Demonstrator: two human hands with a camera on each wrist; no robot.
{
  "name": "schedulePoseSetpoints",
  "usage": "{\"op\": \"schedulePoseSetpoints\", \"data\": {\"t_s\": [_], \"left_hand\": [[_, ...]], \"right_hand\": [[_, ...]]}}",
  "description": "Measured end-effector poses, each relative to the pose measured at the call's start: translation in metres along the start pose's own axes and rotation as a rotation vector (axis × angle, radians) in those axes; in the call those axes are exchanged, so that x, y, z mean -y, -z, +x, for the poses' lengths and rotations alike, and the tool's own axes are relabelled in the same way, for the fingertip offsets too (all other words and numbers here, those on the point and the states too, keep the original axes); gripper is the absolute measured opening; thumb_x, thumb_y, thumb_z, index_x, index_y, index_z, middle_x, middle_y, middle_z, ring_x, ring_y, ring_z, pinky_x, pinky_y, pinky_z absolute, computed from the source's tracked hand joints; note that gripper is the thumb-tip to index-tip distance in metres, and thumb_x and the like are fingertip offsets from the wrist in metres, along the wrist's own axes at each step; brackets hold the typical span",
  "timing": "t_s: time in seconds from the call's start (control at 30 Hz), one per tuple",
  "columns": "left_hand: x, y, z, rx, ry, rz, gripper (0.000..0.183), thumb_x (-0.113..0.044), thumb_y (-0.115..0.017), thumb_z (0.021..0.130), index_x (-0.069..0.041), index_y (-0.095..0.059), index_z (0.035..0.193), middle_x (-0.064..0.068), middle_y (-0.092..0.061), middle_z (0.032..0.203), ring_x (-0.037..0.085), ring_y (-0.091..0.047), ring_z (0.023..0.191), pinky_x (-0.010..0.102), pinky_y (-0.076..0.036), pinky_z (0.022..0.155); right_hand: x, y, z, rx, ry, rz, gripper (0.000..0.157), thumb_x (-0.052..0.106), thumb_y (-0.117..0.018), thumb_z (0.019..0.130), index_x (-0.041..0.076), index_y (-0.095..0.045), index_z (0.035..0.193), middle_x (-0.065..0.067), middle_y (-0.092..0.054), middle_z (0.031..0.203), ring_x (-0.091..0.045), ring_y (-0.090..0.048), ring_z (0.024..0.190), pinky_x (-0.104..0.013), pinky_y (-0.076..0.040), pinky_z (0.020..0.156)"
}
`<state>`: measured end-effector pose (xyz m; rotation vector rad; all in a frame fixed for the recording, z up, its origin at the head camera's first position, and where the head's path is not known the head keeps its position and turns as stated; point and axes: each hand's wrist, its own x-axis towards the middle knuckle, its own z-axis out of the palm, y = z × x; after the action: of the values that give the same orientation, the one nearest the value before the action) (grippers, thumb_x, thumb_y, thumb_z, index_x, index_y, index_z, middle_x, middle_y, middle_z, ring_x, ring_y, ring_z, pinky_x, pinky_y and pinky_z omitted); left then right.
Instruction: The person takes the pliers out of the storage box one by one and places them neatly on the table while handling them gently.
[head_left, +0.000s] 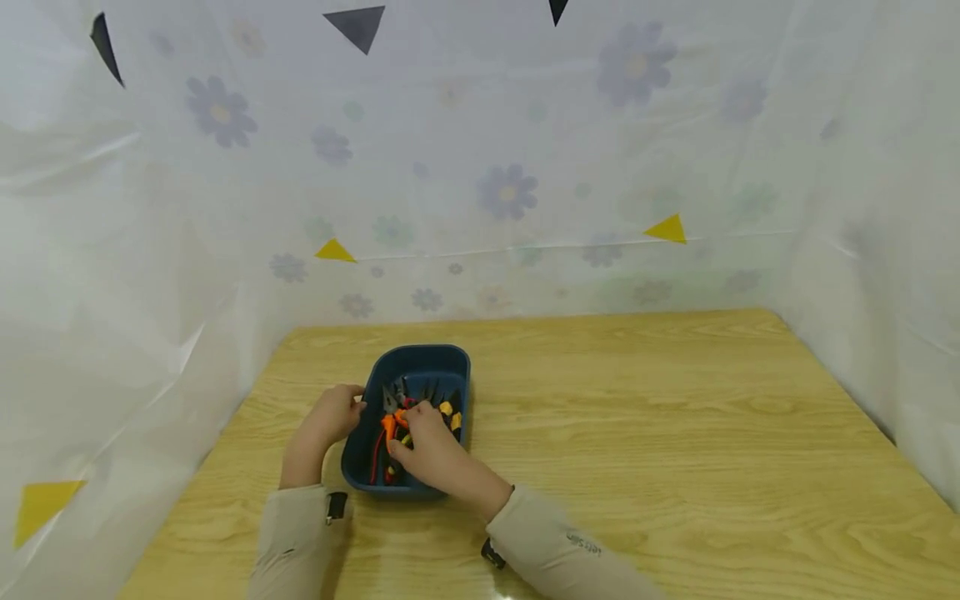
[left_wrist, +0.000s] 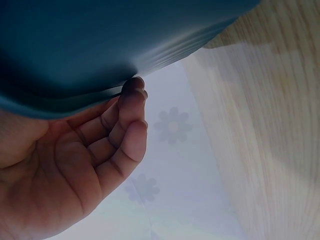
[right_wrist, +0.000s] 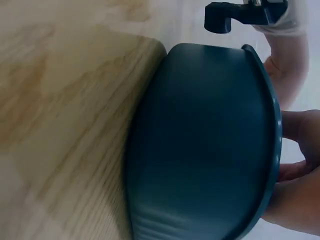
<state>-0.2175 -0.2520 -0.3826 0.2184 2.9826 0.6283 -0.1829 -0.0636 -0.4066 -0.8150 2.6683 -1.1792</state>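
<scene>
A dark blue bin (head_left: 417,357) stands on the table, with several hand tools lying inside. My left hand (head_left: 339,412) grips the bin's left rim; in the left wrist view, its fingers (left_wrist: 134,142) curl up against the rim. Down in the bin is my right hand (head_left: 435,446), thumb and index finger apart over the tools. Its index fingertip is at the orange handle of a pair of pliers (head_left: 388,423), whose jaws point away from me. I cannot tell whether it holds them. In the right wrist view, the bin's wall (right_wrist: 200,145) hides the tools and fingertips.
Beside the right hand lie tools with yellow-and-black handles (head_left: 456,422). A red-handled tool (head_left: 377,454) is along the bin's left side. The wooden table (head_left: 637,417) extends to the right, and a flowered sheet (head_left: 510,125) hangs behind it.
</scene>
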Motion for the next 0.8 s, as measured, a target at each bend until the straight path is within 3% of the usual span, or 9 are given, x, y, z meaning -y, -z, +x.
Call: {"op": "schedulePoseSetpoints", "data": {"t_s": [0.13, 0.33, 0.5, 0.67, 0.8], "left_hand": [[0.001, 0.002, -0.002, -0.02, -0.013, 0.013, 0.031, 0.002, -0.053, 0.093, 0.019, -0.055, 0.118, 0.034, -0.062, 0.107, 0.033, -0.064, 0.082, 0.046, -0.053, 0.073], [0.002, 0.003, -0.001, -0.029, -0.026, 0.015, 0.031, 0.002, -0.053, 0.092, 0.019, -0.056, 0.117, 0.033, -0.063, 0.105, 0.034, -0.064, 0.082, 0.047, -0.053, 0.074], [0.002, 0.002, -0.001, -0.015, -0.003, 0.015, 0.031, 0.001, -0.053, 0.093, 0.018, -0.055, 0.119, 0.033, -0.062, 0.109, 0.034, -0.064, 0.085, 0.047, -0.052, 0.077], [0.002, 0.001, -0.002, -0.028, -0.002, 0.025, 0.03, 0.002, -0.054, 0.092, 0.018, -0.057, 0.117, 0.034, -0.061, 0.111, 0.04, -0.063, 0.092, 0.05, -0.051, 0.081], [0.002, 0.0, -0.002, -0.059, -0.016, 0.038, 0.028, 0.003, -0.054, 0.09, 0.019, -0.058, 0.113, 0.035, -0.061, 0.11, 0.046, -0.06, 0.1, 0.053, -0.049, 0.086]], "right_hand": [[0.009, -0.009, 0.001, -0.018, 0.047, -0.228, 0.037, 0.026, -0.067, 0.092, -0.004, -0.061, 0.112, -0.014, -0.052, 0.109, -0.026, -0.046, 0.104, -0.031, -0.045, 0.086], [0.017, -0.022, 0.009, -0.055, 0.067, -0.612, 0.037, 0.039, -0.068, 0.088, 0.003, -0.068, 0.099, -0.011, -0.061, 0.103, -0.026, -0.048, 0.106, -0.04, -0.037, 0.1], [0.021, -0.027, 0.01, -0.043, 0.037, -0.727, 0.033, 0.042, -0.066, 0.089, 0.01, -0.07, 0.086, -0.008, -0.063, 0.102, -0.024, -0.048, 0.105, -0.04, -0.037, 0.101], [0.025, -0.034, 0.007, -0.058, 0.079, -0.939, 0.038, 0.05, -0.06, 0.091, 0.014, -0.073, 0.085, -0.002, -0.065, 0.092, -0.019, -0.052, 0.091, -0.032, -0.04, 0.085], [0.026, -0.039, 0.007, -0.097, 0.091, -1.005, 0.044, 0.053, -0.056, 0.092, 0.014, -0.074, 0.089, -0.003, -0.067, 0.092, -0.02, -0.057, 0.088, -0.031, -0.038, 0.078]]}}
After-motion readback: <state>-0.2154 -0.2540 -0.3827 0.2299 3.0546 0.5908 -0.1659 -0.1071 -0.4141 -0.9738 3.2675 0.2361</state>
